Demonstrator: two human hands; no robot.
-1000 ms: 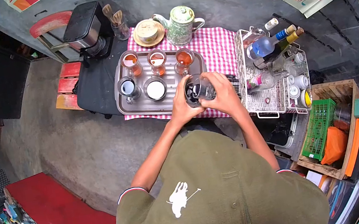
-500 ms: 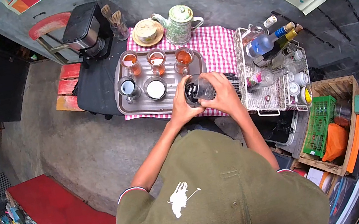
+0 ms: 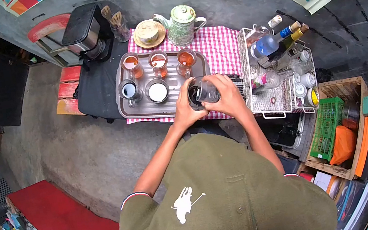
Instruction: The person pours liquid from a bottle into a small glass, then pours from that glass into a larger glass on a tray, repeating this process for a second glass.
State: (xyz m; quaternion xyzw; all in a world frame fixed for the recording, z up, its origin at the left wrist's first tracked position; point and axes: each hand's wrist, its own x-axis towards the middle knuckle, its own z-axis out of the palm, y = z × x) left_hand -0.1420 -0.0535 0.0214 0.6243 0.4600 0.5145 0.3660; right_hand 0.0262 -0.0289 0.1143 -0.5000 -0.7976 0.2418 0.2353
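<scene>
My left hand [image 3: 186, 109] is wrapped around a glass with dark contents [image 3: 195, 95], over the right end of the tray. My right hand [image 3: 227, 98] grips a clear glass [image 3: 210, 92] that leans against the dark one, their rims overlapping. Left of my hands, on the brown ribbed tray [image 3: 143, 108], stand a cup of white contents [image 3: 158, 92] and a glass mug of dark liquid [image 3: 129, 91]. Behind these is a row of three glass mugs with reddish-amber drink, the nearest to my hands being the right-hand mug [image 3: 186, 59].
A green speckled teapot [image 3: 181, 29] and a lidded bowl [image 3: 149, 32] stand on the checked cloth [image 3: 223, 41]. To the right is a white wire basket [image 3: 276, 107] of bottles and jars. A coffee maker [image 3: 83, 34] stands back left; a wooden crate [image 3: 361, 88] is at right.
The clear glass in my right hand tips slightly more toward the dark one. The whole view shifts a little to the left; the things on the tray stay put.
</scene>
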